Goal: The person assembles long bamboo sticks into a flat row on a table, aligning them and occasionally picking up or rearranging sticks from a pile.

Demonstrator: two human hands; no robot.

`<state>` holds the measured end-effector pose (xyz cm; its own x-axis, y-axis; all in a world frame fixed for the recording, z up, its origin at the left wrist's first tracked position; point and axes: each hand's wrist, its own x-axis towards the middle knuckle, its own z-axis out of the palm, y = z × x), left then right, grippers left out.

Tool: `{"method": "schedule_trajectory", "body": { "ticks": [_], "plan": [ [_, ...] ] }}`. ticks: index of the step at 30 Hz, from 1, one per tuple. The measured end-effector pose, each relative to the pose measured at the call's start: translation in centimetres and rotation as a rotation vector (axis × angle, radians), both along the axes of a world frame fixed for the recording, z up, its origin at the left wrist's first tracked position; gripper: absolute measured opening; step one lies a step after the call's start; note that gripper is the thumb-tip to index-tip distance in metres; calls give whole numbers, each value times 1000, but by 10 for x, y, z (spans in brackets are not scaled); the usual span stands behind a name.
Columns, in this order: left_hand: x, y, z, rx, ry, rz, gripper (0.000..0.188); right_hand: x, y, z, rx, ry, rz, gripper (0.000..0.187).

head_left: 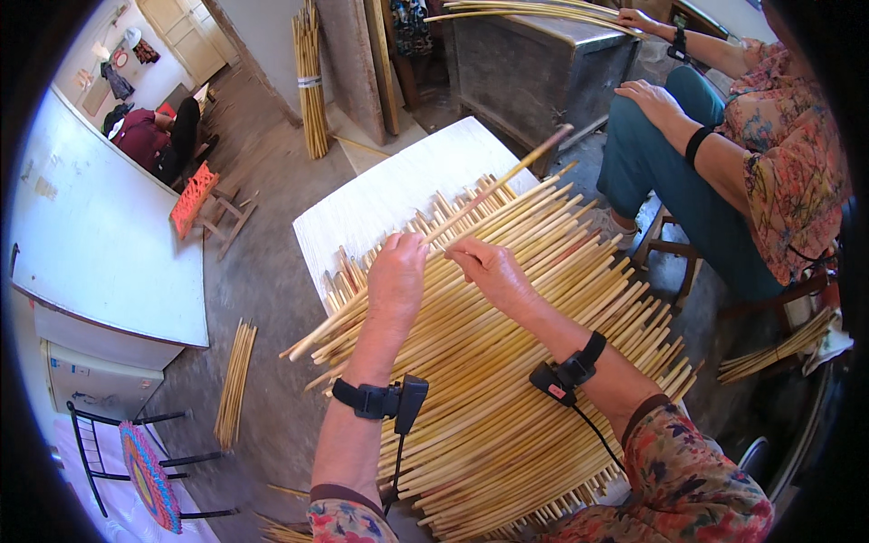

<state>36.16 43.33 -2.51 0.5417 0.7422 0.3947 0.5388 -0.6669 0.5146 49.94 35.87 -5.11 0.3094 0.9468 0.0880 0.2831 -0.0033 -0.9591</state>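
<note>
A broad mat of yellow-brown plant stalks [507, 380] lies in front of me, the stalks laid close side by side. My left hand [396, 271] is closed around a stalk [507, 176] at the mat's far edge. This stalk slants up to the right, its darker end raised above the white board [380, 195]. Close beside it, my right hand [493, 271] has thumb and fingers pinched together near the same stalk. What lies between those fingertips is too small to make out. Both wrists wear black straps with small boxes and cables.
At right a seated person [670, 172] holds long stalks [543, 11] over a grey chest [534, 77]. A tied stalk bundle [310, 90] leans at the back. Loose stalks [235, 385] lie on the floor at left, near a black chair [109, 452] and a small stool [195, 199].
</note>
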Motion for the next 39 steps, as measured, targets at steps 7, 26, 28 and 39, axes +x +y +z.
{"method": "schedule_trajectory", "body": {
  "ticks": [7, 26, 28, 39],
  "plan": [
    [-3, 2, 2, 8, 78, 43, 15, -5, 5, 0, -20, 63, 21, 17],
    [2, -2, -5, 98, -18, -13, 10, -7, 6, 4, -95, 378, 16, 18],
    [3, -1, -5, 118, -35, -28, 10, -6, 8, 2, -108, 407, 12, 19],
    [3, -10, -7, 85, -39, -48, 13, -10, 17, 4, -109, 527, 13, 21]
  ]
}}
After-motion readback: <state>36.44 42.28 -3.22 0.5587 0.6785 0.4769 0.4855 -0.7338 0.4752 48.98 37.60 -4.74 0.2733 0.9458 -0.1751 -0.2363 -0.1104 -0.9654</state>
